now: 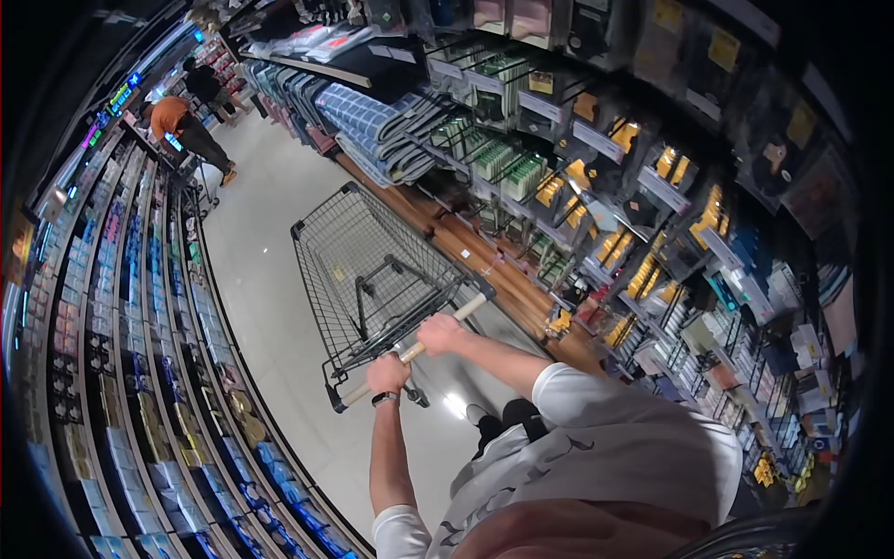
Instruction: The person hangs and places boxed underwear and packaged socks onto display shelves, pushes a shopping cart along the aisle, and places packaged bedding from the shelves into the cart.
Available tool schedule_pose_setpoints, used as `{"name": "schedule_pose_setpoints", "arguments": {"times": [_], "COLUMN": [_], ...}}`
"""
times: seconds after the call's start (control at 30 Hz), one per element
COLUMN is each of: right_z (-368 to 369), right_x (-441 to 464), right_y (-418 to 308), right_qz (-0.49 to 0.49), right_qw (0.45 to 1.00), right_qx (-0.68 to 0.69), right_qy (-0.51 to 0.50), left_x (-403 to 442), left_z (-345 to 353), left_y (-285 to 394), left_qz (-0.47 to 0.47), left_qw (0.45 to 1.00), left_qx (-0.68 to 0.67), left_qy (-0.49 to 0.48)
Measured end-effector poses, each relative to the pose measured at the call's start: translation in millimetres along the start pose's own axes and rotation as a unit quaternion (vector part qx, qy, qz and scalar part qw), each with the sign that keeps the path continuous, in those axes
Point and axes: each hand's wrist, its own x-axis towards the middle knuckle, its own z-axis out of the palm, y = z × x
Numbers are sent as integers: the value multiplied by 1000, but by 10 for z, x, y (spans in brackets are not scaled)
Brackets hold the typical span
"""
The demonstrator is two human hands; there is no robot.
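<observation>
A black wire shopping cart stands in the aisle in front of me, its basket holding no goods that I can see. Its pale handlebar runs across the near end. My left hand is wrapped round the bar toward its left end, with a dark watch on that wrist. Further right along the same bar, my right hand is closed on it too. The fingers of both hands curl over the far side and are partly hidden.
Long shelves of small packets line the left. On the right are racks of hanging packages and folded checked textiles jutting toward the cart. Up the pale floor, a person in an orange top bends near another cart; a person in dark clothes stands beyond.
</observation>
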Motion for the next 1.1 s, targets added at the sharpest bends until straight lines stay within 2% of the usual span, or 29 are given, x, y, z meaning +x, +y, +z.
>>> {"name": "schedule_pose_setpoints", "arguments": {"times": [0.47, 0.73, 1.1], "right_z": [-616, -1166, -1648], "right_x": [3026, 4710, 7113], "right_y": [745, 1086, 1508], "right_qz": [-29, -19, -17], "right_qw": [999, 1000, 1000], "right_qx": [10, 9, 4], "right_qy": [28, -21, 15], "left_x": [2816, 4364, 6612], "left_z": [-366, -703, -1008], "left_y": [-1305, -2022, -3215], "left_qz": [-1, -5, 5], "left_qw": [999, 997, 996], "left_qx": [6, 30, 25], "left_qy": [46, 71, 86]}}
